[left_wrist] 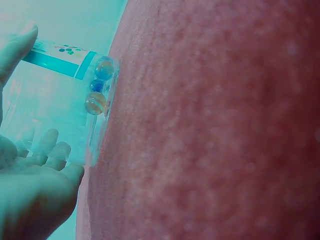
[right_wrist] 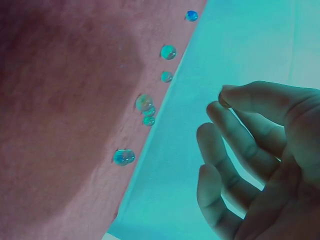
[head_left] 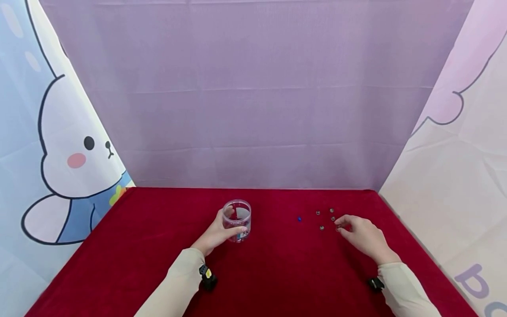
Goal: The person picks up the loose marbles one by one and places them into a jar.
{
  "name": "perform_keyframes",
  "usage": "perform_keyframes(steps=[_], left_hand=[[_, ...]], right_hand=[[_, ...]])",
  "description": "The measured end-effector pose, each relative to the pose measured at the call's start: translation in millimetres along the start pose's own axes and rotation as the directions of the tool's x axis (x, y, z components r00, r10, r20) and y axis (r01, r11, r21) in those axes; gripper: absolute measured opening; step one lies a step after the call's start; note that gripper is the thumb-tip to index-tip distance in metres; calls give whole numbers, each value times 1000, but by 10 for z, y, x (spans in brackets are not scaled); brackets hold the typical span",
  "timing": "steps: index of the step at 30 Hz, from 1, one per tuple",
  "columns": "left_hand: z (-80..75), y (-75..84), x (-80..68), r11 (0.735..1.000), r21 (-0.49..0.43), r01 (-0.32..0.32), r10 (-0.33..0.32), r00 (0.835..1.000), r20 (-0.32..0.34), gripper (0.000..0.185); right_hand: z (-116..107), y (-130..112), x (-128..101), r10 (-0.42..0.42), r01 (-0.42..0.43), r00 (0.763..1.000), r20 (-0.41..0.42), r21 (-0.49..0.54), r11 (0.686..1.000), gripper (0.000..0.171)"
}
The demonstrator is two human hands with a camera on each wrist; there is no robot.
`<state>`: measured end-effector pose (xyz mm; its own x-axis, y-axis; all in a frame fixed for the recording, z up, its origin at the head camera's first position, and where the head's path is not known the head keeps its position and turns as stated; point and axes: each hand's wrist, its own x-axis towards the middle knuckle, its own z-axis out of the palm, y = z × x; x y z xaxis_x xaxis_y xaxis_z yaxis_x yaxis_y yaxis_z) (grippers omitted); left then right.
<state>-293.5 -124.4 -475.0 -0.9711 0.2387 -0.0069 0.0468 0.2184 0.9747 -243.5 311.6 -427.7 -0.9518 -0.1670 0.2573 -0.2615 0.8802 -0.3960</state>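
A red cloth (head_left: pixel 277 273) covers the table. One clear plastic jar (head_left: pixel 237 220) stands upright on it, a little left of the middle. The left hand (head_left: pixel 215 233) holds the jar from its left side, with the fingers and thumb curled round it. In the left wrist view, three marbles (left_wrist: pixel 97 86) sit at the bottom of the jar, close together.

To the right of the jar, one small blue marble (head_left: pixel 299 218) lies alone on the cloth. Farther right, a small group of clear marbles (head_left: pixel 325 219) lies on the cloth. I can count four there in the head view, and one more (head_left: pixel 338 229) sits right at the fingertips. The right hand (head_left: pixel 362 237) rests just beside this group, on its near right side. Its thumb and first finger are pressed together at the tips, and I cannot tell if a marble is pinched between them. The other fingers are loosely bent.
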Motion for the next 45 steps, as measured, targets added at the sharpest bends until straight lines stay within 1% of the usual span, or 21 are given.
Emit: perform_keyframes(steps=[8,16,21,26,32,45], left_hand=[[0,-1,-2,1000,-4,3,-3,1000,4,96],[-5,-16,-2,1000,0,9,-9,1000,0,96],[-8,-27,-2,1000,2,11,-11,1000,1,97],[-13,-33,0,1000,6,12,-12,1000,-1,96],[-11,-28,-3,1000,10,9,-9,1000,2,96],[-7,-1,2,1000,11,10,-10,1000,3,96]], right_hand=[[5,-63,42,-31,31,998,-52,4,1000,22],[82,-178,148,-42,44,994,-98,14,999,20],[136,-282,213,-48,51,993,-105,30,998,21],[188,-405,278,-48,54,995,-90,66,996,22],[268,-551,355,-75,84,991,-112,79,993,21],[404,-863,500,-123,139,986,-113,149,979,23]])
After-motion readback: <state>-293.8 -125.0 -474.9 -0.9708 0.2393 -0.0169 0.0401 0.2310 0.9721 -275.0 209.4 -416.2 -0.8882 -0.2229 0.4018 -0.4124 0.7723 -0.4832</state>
